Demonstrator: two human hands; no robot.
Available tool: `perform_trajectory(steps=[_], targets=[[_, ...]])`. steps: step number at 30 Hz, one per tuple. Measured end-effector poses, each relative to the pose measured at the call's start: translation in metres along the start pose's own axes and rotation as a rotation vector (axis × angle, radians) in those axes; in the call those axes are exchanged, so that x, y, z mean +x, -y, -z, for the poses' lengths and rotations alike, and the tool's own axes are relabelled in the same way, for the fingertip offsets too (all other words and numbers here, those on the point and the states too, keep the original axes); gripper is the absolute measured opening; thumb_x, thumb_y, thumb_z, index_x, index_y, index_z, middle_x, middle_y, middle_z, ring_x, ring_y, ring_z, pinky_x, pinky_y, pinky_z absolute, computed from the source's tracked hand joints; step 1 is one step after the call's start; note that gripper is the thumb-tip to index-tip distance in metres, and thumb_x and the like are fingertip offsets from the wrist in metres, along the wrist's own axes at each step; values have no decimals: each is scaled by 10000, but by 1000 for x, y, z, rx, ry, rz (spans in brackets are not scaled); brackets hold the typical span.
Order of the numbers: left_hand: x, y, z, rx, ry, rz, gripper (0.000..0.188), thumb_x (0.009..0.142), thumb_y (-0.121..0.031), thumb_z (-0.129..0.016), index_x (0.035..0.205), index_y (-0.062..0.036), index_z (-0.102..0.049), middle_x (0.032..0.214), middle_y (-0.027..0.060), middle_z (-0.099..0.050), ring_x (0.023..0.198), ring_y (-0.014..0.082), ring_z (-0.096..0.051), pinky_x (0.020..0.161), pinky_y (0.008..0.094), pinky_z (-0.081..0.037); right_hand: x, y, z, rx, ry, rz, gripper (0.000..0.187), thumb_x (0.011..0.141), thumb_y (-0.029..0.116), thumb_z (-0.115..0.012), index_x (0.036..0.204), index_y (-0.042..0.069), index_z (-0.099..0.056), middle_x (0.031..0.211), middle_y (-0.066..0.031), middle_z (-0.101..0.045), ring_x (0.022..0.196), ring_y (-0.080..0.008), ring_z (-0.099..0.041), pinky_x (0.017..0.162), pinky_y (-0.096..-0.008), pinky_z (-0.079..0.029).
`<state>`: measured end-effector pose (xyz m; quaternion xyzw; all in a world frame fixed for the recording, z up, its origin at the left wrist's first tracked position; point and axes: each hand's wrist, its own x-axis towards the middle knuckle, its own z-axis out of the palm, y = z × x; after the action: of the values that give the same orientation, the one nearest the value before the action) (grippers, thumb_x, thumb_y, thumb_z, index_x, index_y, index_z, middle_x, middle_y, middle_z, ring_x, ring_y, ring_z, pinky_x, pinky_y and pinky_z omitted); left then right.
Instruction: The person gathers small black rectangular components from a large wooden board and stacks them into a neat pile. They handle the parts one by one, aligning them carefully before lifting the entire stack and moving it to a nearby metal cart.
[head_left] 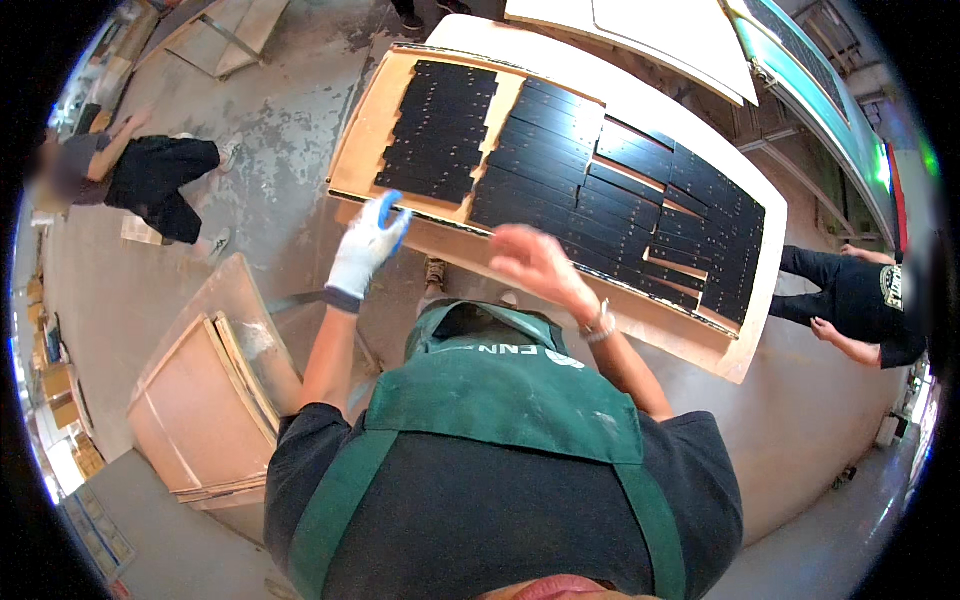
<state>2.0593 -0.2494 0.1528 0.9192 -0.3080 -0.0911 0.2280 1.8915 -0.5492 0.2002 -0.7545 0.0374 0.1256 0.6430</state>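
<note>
My left hand [366, 246], in a white glove with blue fingertips, is at the near edge of a shallow wooden tray [360, 150]. Its thumb and fingers are apart and hold nothing I can see. My bare right hand [540, 265], a little blurred, is over the same near edge further right, with fingers stretched out and nothing in them. Flat black strips with small holes lie in the tray: one block [440, 130] at the left and a larger group [560, 150] to the right. Wood shows through gaps among the right-hand strips.
The tray rests on a larger pale board [752, 335]. Wooden panels [205, 410] lean at my lower left. A person in dark shorts [165, 185] is at the left, another in black [850, 295] at the right. More boards [640, 35] and a green-framed rack [800, 70] stand beyond.
</note>
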Motion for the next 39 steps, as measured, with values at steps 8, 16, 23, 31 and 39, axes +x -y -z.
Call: perform_trajectory(steps=[8, 16, 23, 31, 39], targets=[[85, 67, -1, 384, 84, 41, 883, 810, -460, -751, 1479, 20, -430, 1367, 207, -514, 1222, 383, -516, 1025, 533, -415, 153, -34, -46, -909, -277, 237, 957, 642, 322, -895, 1421, -24, -459, 1429, -194, -483, 1322, -402, -444, 1126, -480, -366], [85, 89, 17, 96, 187, -33, 743, 870, -449, -719, 1449, -50, -480, 1392, 190, -519, 1323, 368, -489, 1086, 520, -385, 195, -28, -73, -1077, -206, 163, 871, 594, 315, -906, 1303, -39, -543, 1254, -166, -526, 1210, -347, -485, 1049, -458, -397], [97, 97, 34, 26, 220, -65, 699, 898, -449, -702, 1438, -53, -502, 1383, 176, -552, 1301, 348, -531, 1078, 471, -416, 213, -15, -74, -1104, -140, 5, 893, 580, 300, -902, 1308, -46, -517, 1204, -181, -530, 1154, -352, -499, 982, -450, -425], [103, 123, 40, -416, 185, 77, 532, 1007, -403, -599, 1377, -22, -570, 1330, 178, -617, 1233, 314, -600, 1060, 380, -451, 218, 4, -64, -1058, -51, -9, 903, 553, 290, -861, 1305, -74, -518, 1214, -224, -505, 1154, -379, -480, 1022, -488, -411], [99, 143, 30, -298, -37, -135, 335, 1047, -260, -579, 1274, -16, -603, 1239, 168, -662, 1190, 326, -622, 1007, 380, -506, 264, -15, 2, -1100, -200, 99, 830, 556, 270, -827, 1263, -16, -500, 1184, -205, -530, 1156, -384, -493, 1037, -479, -391]])
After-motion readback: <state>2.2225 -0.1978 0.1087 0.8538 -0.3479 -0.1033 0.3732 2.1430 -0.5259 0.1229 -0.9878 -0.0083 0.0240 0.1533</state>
